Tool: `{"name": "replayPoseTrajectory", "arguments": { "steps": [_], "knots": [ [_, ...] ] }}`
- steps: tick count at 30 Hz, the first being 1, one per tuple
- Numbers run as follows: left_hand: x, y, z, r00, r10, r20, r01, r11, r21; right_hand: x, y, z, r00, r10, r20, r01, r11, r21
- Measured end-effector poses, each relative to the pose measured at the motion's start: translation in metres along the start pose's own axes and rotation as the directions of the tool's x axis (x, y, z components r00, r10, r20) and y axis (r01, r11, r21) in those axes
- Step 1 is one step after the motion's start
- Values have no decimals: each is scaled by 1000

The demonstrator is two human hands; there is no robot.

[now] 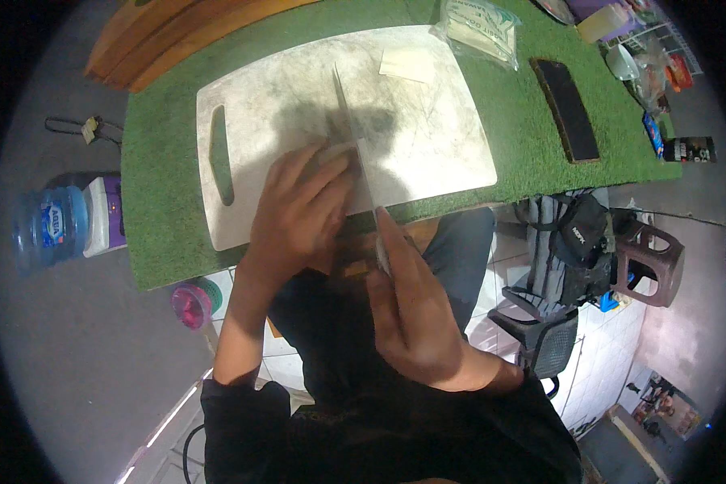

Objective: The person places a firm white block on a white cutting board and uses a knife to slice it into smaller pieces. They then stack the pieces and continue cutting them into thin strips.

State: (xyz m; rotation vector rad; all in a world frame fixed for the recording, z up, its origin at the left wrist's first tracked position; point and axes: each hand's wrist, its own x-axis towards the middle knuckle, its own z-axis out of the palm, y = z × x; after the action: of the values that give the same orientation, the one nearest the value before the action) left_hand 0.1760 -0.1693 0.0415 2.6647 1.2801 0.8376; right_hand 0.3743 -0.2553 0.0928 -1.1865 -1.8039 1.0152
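A white plastic cutting board [254, 121] with a slot handle lies before me. My right hand [414, 308] is closed around the handle of a kitchen knife [340, 91], its long, thin blade pointing away across the board. Left of the blade, my left hand [305, 199] holds a pale piece [337, 150] against the board with bent fingers; most of it is hidden under them. Flat, pale, square-cut pieces [407, 65] lie near the board's far edge. Beyond them sits a clear plastic packet [481, 30] with pale contents and green print, touching the board's far right corner.
Green artificial turf [163, 181] covers the table. A smartphone [565, 111] rests right of the board. At the back left stands a wooden object [151, 45]. Beyond the right end are a white bowl [622, 62] and bags. A water bottle [48, 224] is off the left edge.
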Motion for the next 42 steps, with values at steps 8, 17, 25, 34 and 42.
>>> {"name": "replayPoseTrajectory", "arguments": {
  "steps": [8,17,25,34,42],
  "knots": [
    [0,0,0,1000,1,23,-1,1000,8,1,0,2,999,46,-14,-46,999,11],
    [3,1,-3,999,9,37,-9,1000,8,0,-3,0,999,51,-16,-51,999,8],
    [2,0,-3,997,-9,79,6,1000,29,-1,-5,-4,991,131,-15,-130,989,74],
    [3,2,-3,999,-33,40,33,999,17,-1,-8,4,976,216,-33,-212,972,97],
    [5,4,-2,999,-24,22,23,999,32,2,-8,3,968,249,-23,-247,967,58]
  ]
}}
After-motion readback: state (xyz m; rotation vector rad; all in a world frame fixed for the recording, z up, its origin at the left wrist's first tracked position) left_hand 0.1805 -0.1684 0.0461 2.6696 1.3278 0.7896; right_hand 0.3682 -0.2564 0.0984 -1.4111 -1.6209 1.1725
